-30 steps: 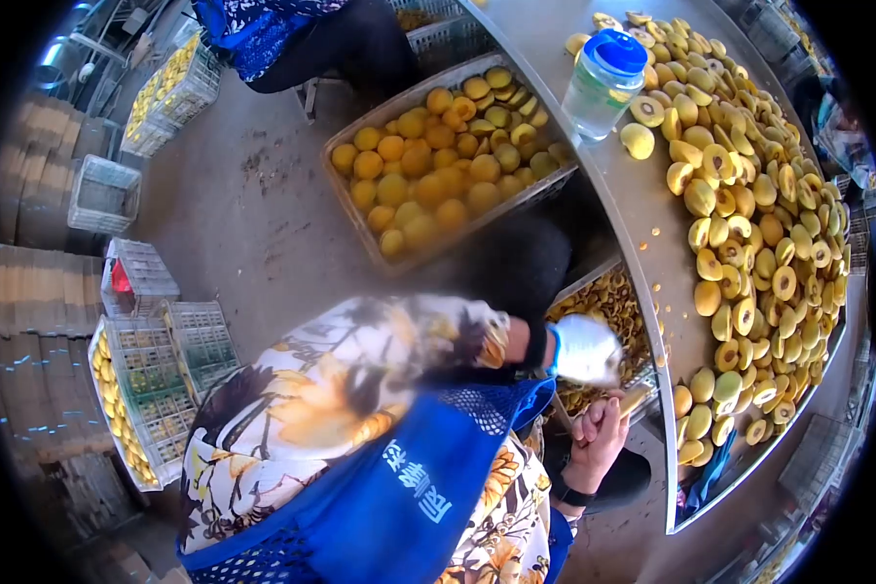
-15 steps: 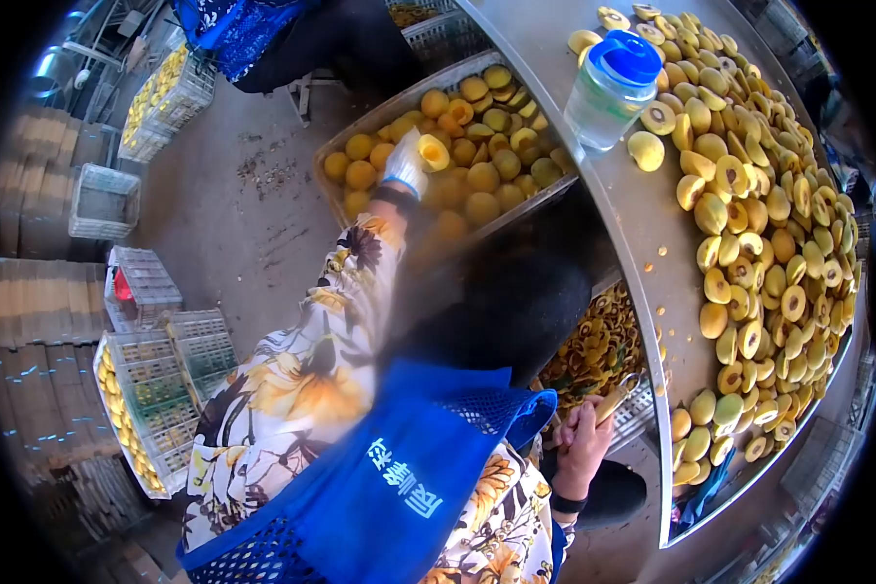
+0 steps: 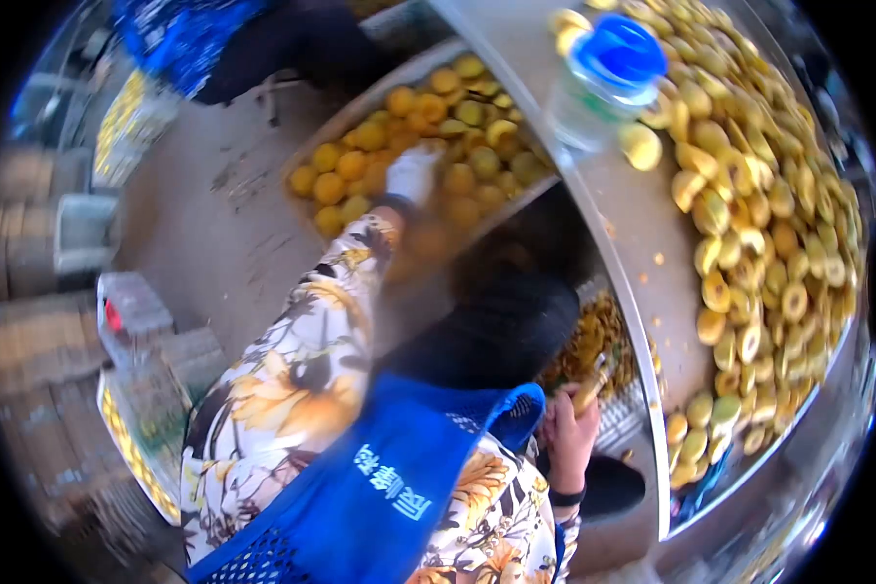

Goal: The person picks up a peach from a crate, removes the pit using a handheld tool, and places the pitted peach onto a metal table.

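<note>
My left hand, in a white glove, reaches into a crate of yellow peaches, some whole and some cut. Its fingers are blurred among the fruit, and whether they hold a peach cannot be made out. My bare right hand is closed around the handle of a small wooden-handled tool with a metal tip. The tool points up, over a container of peelings and scraps below the table edge.
To the right, a metal table carries a large heap of halved peaches and a blue-lidded bottle. Another person in dark clothing is at the top. Stacked crates and cartons line the left side.
The cut peach seen at my left hand's fingers is no longer visible there; that hand is now lower among the fruit. The view has shifted slightly. My right hand still grips the tool.
</note>
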A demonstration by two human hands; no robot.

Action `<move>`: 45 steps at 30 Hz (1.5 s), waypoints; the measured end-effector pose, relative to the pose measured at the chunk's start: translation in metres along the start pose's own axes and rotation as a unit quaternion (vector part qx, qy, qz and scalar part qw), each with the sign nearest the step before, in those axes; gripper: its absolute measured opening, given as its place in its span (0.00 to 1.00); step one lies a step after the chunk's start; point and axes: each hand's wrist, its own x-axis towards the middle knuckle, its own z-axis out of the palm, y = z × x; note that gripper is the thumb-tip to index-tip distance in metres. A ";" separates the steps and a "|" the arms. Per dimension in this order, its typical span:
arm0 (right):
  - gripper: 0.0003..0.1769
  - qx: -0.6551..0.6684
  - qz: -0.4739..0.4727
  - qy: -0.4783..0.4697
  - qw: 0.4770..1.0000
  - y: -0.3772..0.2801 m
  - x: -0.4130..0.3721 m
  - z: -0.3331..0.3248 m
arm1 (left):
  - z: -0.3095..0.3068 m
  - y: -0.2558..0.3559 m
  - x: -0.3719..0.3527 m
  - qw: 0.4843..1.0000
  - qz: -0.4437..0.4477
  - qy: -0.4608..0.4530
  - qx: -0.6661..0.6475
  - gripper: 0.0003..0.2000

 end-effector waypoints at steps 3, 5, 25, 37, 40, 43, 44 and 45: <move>0.06 -0.056 -0.052 -0.017 0.997 0.008 0.006 -0.022 | -0.008 0.027 0.001 0.997 -0.001 -0.076 0.031 0.15; 0.09 -0.034 -0.068 -0.013 0.997 0.008 0.000 -0.022 | 0.004 0.009 0.017 0.986 -0.039 -0.156 0.036 0.17; 0.15 0.046 -0.240 0.085 0.966 0.025 -0.049 -0.119 | -0.037 0.500 0.019 0.923 0.345 -0.157 -0.059 0.11; 0.14 0.227 -0.282 0.162 0.918 0.016 0.008 -0.137 | -0.121 0.389 -0.149 0.772 0.403 -0.137 -0.471 0.22; 0.16 0.150 -0.281 0.143 0.937 0.008 -0.010 -0.138 | -0.130 0.379 -0.154 0.512 0.009 -0.369 -0.776 0.20; 0.21 -0.155 -0.401 0.198 0.881 0.036 0.016 -0.143 | -0.096 0.372 -0.149 0.447 -0.068 -0.500 -0.739 0.26; 0.21 -0.179 -0.363 0.230 0.885 0.025 0.005 -0.141 | -0.098 0.368 -0.154 0.607 0.138 -0.439 -0.648 0.27; 0.21 -0.199 -0.319 0.259 0.890 0.015 -0.008 -0.140 | -0.101 0.364 -0.158 0.742 0.298 -0.304 -0.517 0.29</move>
